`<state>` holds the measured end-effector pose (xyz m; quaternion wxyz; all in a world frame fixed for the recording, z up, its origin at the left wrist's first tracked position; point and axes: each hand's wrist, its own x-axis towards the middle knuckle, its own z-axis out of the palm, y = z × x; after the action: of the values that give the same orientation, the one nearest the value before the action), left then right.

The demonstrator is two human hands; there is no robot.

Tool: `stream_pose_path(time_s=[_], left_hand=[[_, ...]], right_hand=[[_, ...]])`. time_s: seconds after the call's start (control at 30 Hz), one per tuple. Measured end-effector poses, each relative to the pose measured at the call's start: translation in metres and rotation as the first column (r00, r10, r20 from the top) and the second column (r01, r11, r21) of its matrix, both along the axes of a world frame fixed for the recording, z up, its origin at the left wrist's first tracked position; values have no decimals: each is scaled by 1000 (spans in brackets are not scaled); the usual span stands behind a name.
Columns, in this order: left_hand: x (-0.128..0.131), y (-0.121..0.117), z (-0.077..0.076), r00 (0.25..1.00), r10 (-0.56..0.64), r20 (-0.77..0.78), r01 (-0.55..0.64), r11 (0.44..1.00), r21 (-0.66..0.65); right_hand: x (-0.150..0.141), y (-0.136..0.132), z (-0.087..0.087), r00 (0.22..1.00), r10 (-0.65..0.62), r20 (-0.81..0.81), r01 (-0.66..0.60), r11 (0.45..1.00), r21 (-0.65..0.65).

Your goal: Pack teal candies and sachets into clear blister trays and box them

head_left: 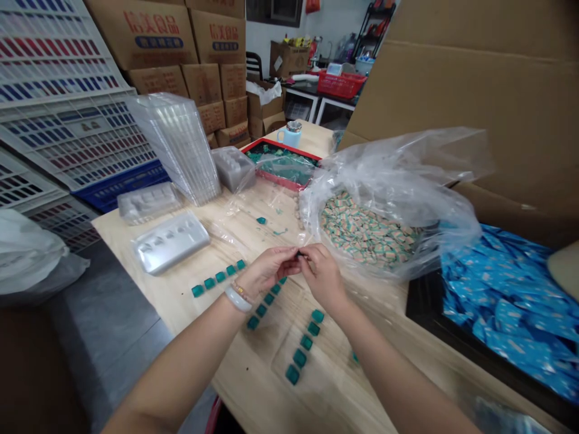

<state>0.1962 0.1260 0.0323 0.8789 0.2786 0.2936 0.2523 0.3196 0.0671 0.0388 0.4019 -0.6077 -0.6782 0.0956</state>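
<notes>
Over the middle of the table, my left hand (pixel 266 267) and my right hand (pixel 323 274) meet, with fingertips pinched together on a small dark piece (pixel 298 254). Fingers cover most of it, so its kind is unclear. Below and beside my hands, small teal-green blocks lie in rows: a left row (pixel 220 276), a middle row (pixel 261 310) partly hidden by my left hand, and a right row (pixel 303 349). Clear plastic shows around the right row. A loose green piece (pixel 261 220) rests on the table beyond my hands.
A clear bag (pixel 389 175) holds many small patterned pieces. Behind stands a red tray (pixel 289 181) of green pieces, near a blue cup (pixel 292 135). Stacked clear trays (pixel 181 144) are at left. Blue wrappers (pixel 506 301) fill a dark box at right. Cardboard boxes (pixel 158 36) stand behind.
</notes>
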Motion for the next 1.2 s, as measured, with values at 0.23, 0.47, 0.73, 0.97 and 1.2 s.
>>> stream_pose_path(time_s=[0.23, 0.47, 0.73, 0.97, 1.2], left_hand=[[-1, -12, 2, 995, -90, -44, 91, 996, 23], [1, -22, -2, 987, -111, -114, 122, 988, 95], [54, -14, -19, 871, 205, -447, 266, 568, 779], [117, -24, -36, 858, 164, -486, 507, -122, 853], [120, -22, -40, 791, 197, -579, 609, -345, 714]], right_hand=[[9, -22, -9, 917, 0, -399, -40, 995, -92], [28, -55, -17, 797, -185, -575, 64, 972, -224], [89, -82, -43, 890, -373, -261, 308, 916, -257], [115, -75, -61, 914, -402, -51, 369, 878, -305], [118, -77, -62, 952, -304, 25, 300, 916, -265]])
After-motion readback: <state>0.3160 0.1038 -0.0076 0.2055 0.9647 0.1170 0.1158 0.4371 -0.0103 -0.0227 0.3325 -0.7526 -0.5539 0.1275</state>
